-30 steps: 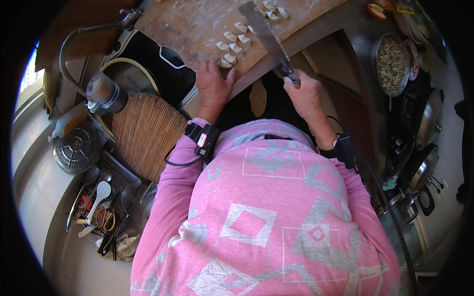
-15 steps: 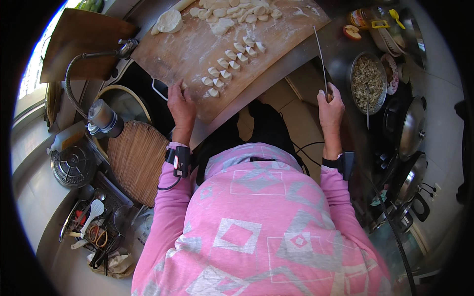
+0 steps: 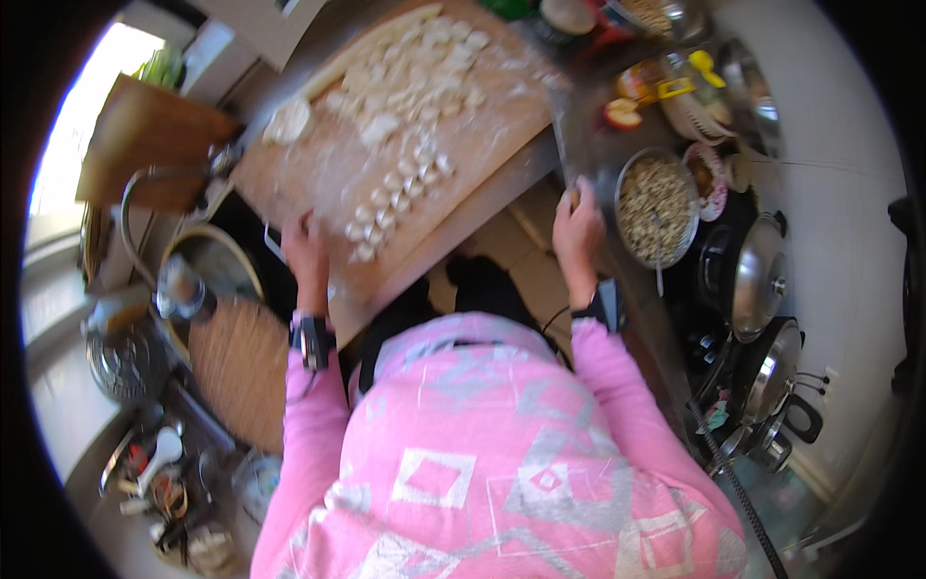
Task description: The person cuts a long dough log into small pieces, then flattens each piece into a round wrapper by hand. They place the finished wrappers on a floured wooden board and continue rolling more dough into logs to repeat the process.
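My right hand [image 3: 577, 228] is closed round the handle of a kitchen knife [image 3: 559, 143], seen nearly edge-on beside the wooden board's right edge, its blade pointing away from me. My left hand [image 3: 306, 253] is over the near left edge of the floured board [image 3: 492, 145], fingers curled in; what they pinch, if anything, is blurred. Right of it, two rows of small cut dough pieces [image 3: 391, 201] run diagonally across the board. Farther back lie many flattened dough pieces [image 3: 410, 72], a round lump of dough [image 3: 289, 123] and a long dough roll [image 3: 371, 50].
Right of the knife stands a metal bowl of chopped filling [image 3: 658, 207] with a utensil in it. Beyond are a cut apple [image 3: 622, 114] and lidded pans [image 3: 759, 280]. At left are a faucet [image 3: 145, 174], a round wooden lid [image 3: 236, 372] and a utensil rack [image 3: 159, 473].
The whole view has shifted, showing more of the far counter, and is blurred. My right hand still holds the knife; my left hand stays by the board's left edge.
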The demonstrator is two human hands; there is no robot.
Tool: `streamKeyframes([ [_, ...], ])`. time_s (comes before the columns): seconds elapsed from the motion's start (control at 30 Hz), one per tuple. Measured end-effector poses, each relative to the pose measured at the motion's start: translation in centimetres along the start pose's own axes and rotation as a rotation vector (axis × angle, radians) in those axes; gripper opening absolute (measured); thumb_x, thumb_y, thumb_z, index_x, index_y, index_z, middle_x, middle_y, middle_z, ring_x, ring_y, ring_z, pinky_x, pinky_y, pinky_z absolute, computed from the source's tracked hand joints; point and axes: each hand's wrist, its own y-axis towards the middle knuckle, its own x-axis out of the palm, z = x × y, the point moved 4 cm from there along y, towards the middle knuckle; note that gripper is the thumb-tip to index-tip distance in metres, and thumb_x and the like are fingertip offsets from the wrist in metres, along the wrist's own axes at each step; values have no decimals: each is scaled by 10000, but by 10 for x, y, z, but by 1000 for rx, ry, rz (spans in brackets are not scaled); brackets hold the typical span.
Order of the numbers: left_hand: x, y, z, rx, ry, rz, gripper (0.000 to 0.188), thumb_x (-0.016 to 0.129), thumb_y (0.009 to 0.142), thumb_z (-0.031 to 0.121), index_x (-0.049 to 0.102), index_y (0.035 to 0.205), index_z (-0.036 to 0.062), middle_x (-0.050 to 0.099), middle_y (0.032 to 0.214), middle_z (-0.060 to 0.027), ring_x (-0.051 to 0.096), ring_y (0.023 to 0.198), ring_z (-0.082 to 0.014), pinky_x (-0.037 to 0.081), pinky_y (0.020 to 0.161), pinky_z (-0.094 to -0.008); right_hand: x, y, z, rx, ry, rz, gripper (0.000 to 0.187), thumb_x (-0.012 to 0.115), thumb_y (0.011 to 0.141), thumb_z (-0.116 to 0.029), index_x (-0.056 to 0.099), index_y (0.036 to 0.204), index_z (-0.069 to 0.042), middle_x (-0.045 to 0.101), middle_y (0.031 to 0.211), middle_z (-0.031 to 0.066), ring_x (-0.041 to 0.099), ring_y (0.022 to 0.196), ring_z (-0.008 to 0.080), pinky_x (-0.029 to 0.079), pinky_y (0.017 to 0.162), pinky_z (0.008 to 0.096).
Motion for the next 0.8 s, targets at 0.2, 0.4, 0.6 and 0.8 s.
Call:
streamKeyframes([
  [0.2,-5,10,-25,-361,-115,-39,236,634,926,174,742,1090,43,733,929,-182,708,846,-286,534,783,-369,53,48,5,-116,-42,-20,316,637,930,-196,592,1227,-98,688,1050,193,668,946,388,532,796,476],
  [0.4,-3,24,-24,-204,-22,72,180,639,908,124,754,1019,41,709,956,-188,686,876,-341,528,802,-401,76,74,8,-175,-93,-56,353,681,900,-197,605,1228,-89,692,1063,187,667,961,388,531,816,476],
  [0.6,9,30,-27,-157,-38,81,166,678,862,118,767,985,52,687,977,-203,667,898,-380,528,820,-426,77,85,4,-158,-246,-200,383,687,877,-179,618,1245,-96,689,1076,194,643,999,393,509,872,474],
  [0.8,9,23,-11,-339,-254,-93,336,644,852,1,712,1181,16,704,974,-118,695,827,-203,545,778,-303,56,69,-38,-353,-281,-145,350,662,849,-141,658,1191,-65,686,1078,180,610,1042,395,475,939,470],
])
